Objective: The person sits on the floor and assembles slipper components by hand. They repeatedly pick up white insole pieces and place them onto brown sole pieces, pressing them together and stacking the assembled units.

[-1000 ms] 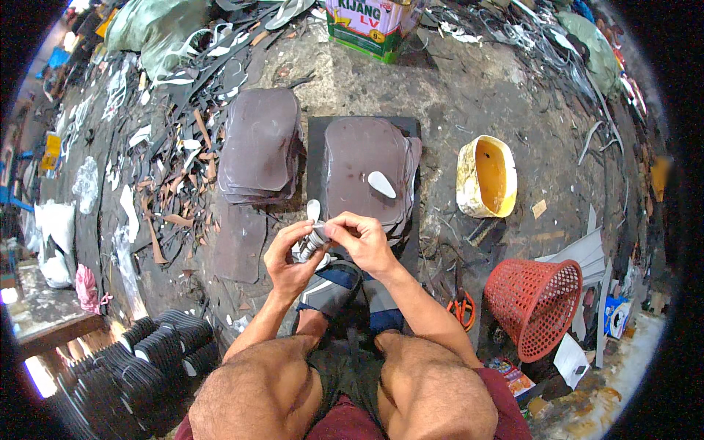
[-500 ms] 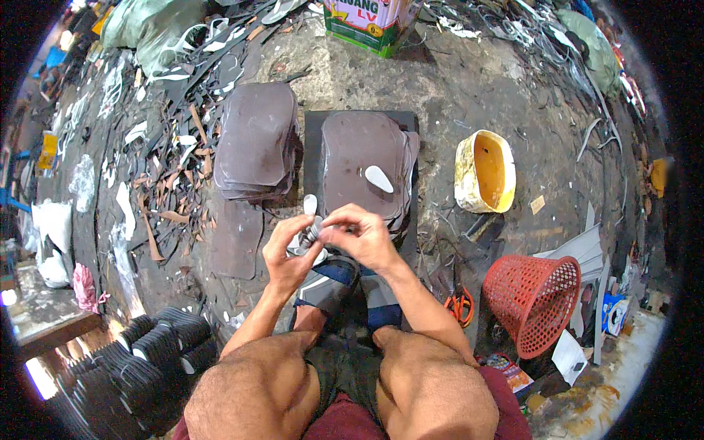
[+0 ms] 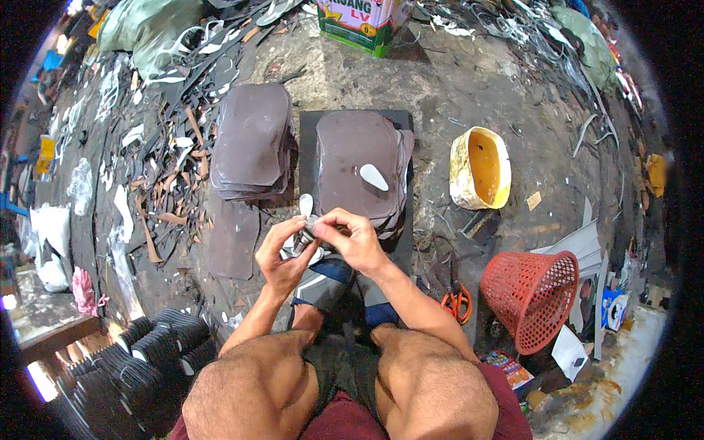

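My left hand (image 3: 277, 257) is closed around a small stack of grey-white pieces (image 3: 302, 239). My right hand (image 3: 359, 243) pinches at the edge of this stack, its thumb and fingertips meeting my left fingertips. Just beyond them lies a loose white teardrop-shaped piece (image 3: 306, 204). Another white teardrop piece (image 3: 374, 177) rests on a pile of brown rounded sheets (image 3: 352, 143), which sits on a black board (image 3: 309, 139) ahead of my hands. To its left stands a second pile of brown sheets (image 3: 249, 136). Some white pieces below my left hand are partly hidden.
Right of the sheets stands a yellow-stained container (image 3: 460, 172), with a red perforated basket (image 3: 524, 304) tilted nearer me. Orange-handled scissors (image 3: 458, 304) lie beside the basket. Cut scraps (image 3: 176, 191) litter the left floor; black sole-shaped stacks (image 3: 139, 359) sit lower left. A tin (image 3: 359, 26) stands far ahead.
My right fingers have come in from just beside the stack to pinch at its edge. The whole view has shifted slightly; the sheets and container have stayed put.
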`<state>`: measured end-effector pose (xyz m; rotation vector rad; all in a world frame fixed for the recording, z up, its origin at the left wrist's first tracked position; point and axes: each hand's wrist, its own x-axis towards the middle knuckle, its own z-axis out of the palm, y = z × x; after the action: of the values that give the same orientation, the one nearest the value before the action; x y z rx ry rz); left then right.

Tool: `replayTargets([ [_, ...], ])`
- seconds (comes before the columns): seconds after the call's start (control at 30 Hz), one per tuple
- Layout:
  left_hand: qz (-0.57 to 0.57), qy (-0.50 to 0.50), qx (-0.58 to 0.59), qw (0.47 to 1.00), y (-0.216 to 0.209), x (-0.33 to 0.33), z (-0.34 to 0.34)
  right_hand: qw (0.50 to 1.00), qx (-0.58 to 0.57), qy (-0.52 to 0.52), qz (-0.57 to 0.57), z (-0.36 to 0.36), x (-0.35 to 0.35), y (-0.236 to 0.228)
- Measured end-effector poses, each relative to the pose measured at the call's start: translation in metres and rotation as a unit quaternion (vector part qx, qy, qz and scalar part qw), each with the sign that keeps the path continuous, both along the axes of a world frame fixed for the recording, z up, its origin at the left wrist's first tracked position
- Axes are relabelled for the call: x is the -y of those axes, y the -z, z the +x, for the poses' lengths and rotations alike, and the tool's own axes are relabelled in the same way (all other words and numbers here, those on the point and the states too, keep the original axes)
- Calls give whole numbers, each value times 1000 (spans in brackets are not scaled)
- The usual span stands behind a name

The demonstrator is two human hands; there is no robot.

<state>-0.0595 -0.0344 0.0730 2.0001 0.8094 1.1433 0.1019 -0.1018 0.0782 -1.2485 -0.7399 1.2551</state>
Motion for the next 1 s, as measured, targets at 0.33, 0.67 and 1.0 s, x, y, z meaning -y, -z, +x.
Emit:
replayTargets([
  [0.33,32,108,-168,979,-1,-1,-5,941,-294,-18,-168,12,11,15],
  [0.67,-42,55,-173,983,7,-10,-14,989,33,99,-107,21,12,54],
  [1.0,39,12,-115,993,7,-8,-14,980,-28,112,-159,19,2,33],
])
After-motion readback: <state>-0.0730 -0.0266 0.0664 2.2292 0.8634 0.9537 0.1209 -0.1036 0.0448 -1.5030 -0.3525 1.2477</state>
